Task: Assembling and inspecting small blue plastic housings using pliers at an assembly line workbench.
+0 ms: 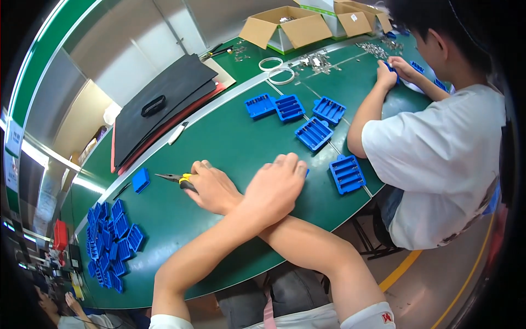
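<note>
My forearms cross over the green table [230, 137]. My right hand [211, 189] lies on the left and grips yellow-handled needle-nose pliers [174, 177], whose tip points left. My left hand [278, 183] reaches over the right arm and lies palm down on the table. A sliver of a blue part [306, 172] shows at its fingertips, and the rest is hidden. A blue slotted tray [346, 174] lies just right of that hand.
Several blue trays [313, 132] lie mid-table, one blue tray [141, 180] sits left of the pliers, and a heap of them [109, 241] is at the left edge. A person in a white shirt [438, 159] works at the right. Black mats [164, 104], tape rings [280, 74] and cardboard boxes [285, 27] sit behind.
</note>
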Demonstrator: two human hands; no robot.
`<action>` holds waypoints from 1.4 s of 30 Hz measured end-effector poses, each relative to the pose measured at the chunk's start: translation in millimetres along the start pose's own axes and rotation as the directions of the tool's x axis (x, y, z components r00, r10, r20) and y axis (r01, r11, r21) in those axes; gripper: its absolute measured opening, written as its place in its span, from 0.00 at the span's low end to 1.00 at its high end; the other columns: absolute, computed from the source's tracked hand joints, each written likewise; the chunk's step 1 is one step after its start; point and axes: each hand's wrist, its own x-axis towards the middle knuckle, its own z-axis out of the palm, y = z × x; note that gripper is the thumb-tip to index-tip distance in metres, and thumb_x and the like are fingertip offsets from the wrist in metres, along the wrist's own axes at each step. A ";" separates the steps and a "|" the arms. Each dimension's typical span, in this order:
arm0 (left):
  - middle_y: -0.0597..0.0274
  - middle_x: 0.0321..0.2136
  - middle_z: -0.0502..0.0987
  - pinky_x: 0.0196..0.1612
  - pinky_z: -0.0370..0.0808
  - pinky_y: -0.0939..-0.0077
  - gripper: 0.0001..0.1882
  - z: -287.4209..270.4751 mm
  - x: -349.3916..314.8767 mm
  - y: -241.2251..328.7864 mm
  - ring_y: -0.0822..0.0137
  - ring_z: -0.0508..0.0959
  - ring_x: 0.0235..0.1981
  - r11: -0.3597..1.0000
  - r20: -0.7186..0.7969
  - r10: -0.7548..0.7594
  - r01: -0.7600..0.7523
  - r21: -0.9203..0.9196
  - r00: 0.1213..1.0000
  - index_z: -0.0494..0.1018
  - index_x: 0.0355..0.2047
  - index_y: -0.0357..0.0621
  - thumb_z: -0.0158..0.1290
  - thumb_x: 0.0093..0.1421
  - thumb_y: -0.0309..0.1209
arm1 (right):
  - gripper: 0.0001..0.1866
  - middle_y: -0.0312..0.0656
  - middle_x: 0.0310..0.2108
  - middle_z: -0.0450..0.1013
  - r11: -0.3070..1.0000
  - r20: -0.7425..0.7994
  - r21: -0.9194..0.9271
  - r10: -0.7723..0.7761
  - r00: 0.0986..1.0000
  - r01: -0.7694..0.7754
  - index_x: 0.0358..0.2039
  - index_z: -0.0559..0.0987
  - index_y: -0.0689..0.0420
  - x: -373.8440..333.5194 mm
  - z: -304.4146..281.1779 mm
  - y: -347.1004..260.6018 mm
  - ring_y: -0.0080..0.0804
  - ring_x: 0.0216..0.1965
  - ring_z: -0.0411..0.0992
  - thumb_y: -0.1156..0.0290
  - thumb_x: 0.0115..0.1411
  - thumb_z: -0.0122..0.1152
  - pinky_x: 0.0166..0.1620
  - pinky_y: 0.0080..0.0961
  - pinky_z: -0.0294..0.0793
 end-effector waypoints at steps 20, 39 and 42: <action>0.55 0.39 0.79 0.46 0.74 0.73 0.16 -39.0 -251.2 -140.7 0.61 0.80 0.40 0.668 -0.460 -0.711 0.308 -0.677 0.532 0.75 0.40 0.38 0.60 0.49 0.18 | 0.10 0.38 0.32 0.76 0.734 0.495 0.430 0.295 0.817 -0.526 0.36 0.77 0.65 -19.2 -12.7 -67.4 0.20 0.32 0.70 0.70 0.62 0.53 0.37 0.19 0.68; 0.52 0.42 0.80 0.43 0.78 0.74 0.13 -23.0 -245.9 -136.4 0.60 0.82 0.40 0.716 -0.586 -0.686 0.255 -0.650 0.431 0.75 0.38 0.38 0.57 0.52 0.16 | 0.12 0.42 0.39 0.76 0.689 0.600 0.417 0.281 0.749 -0.593 0.40 0.78 0.70 -30.7 -5.5 -80.8 0.22 0.34 0.72 0.73 0.61 0.57 0.40 0.20 0.72; 0.52 0.42 0.80 0.43 0.78 0.73 0.13 -24.7 -247.1 -134.9 0.59 0.82 0.40 0.704 -0.579 -0.697 0.253 -0.663 0.423 0.74 0.38 0.38 0.57 0.52 0.16 | 0.12 0.42 0.38 0.76 0.682 0.607 0.414 0.286 0.741 -0.603 0.40 0.78 0.69 -31.3 -5.3 -81.7 0.23 0.35 0.72 0.73 0.61 0.57 0.40 0.20 0.72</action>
